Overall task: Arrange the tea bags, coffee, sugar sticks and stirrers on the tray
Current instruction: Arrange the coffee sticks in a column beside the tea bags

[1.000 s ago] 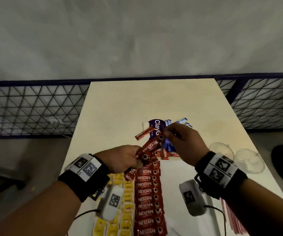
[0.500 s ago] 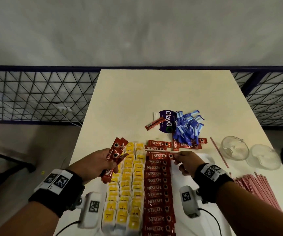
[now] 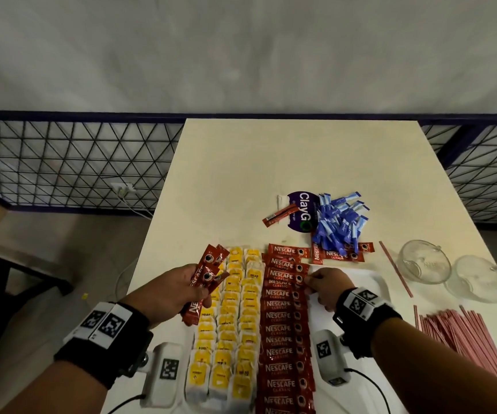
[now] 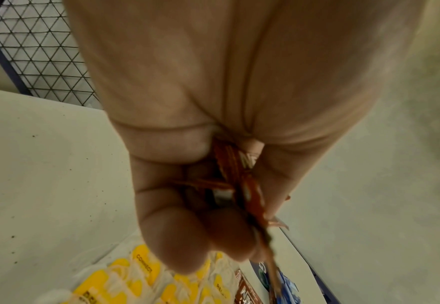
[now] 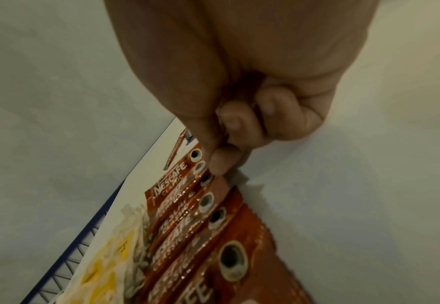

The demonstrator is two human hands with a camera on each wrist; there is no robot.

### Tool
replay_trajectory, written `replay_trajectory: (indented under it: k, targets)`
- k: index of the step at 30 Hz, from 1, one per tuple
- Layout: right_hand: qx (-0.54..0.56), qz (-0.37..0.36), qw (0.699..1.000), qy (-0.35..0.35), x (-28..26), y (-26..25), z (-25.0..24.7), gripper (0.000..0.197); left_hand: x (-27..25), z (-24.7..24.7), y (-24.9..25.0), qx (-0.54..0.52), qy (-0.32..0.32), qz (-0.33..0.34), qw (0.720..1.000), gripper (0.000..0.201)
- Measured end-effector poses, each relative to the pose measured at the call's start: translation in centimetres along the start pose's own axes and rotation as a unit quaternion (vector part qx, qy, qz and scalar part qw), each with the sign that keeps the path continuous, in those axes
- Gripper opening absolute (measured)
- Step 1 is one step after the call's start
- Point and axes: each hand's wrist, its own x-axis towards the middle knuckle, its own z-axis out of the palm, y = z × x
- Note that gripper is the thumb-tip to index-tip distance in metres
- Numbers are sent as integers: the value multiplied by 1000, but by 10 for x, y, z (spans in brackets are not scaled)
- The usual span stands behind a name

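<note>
Several coffee sachets (image 3: pixel 206 271) sit clamped in my left hand (image 3: pixel 171 289); my right hand (image 3: pixel 326 286) pinches one sachet's end (image 5: pixel 235 174) in the tray (image 3: pixel 369 282) row. Light, slick, floppy foil; best pinched at the crimped end.

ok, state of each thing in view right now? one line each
left hand: grips a bunch of coffee sachets, off the tray
right hand: pinches the end of a sachet at the coffee row
tea bags: laid in rows
sugar sticks: loose pile on the table
stirrers: loose heap
glass bowls: empty
</note>
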Motion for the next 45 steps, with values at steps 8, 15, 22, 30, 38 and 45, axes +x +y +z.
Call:
replay_trajectory:
  k: [8, 15, 22, 30, 38, 45]
  targets:
    - [-81, -25, 996, 5, 0, -3, -3, 19, 1, 2, -1, 13, 2, -2, 1000, 19]
    - [-106, -35, 992, 63, -3, -7, -5, 22, 2, 4, -1, 15, -9, 2, 1000, 19]
    - [-90, -106, 980, 140, 1, -8, -4, 16, 3, 6, 0, 17, -8, -1, 1000, 17]
    - [-160, -167, 965, 122, 8, -16, 0, 21, 4, 6, 0, 15, -6, -1, 1000, 16]
    - [-223, -215, 947, 87, 5, -29, 1, 26, 4, 7, -2, 15, -9, 2, 1000, 16]
    - [-96, -340, 935, 30, -37, -64, 3, 31, 8, 20, 10, -50, -53, 13, 997, 22]
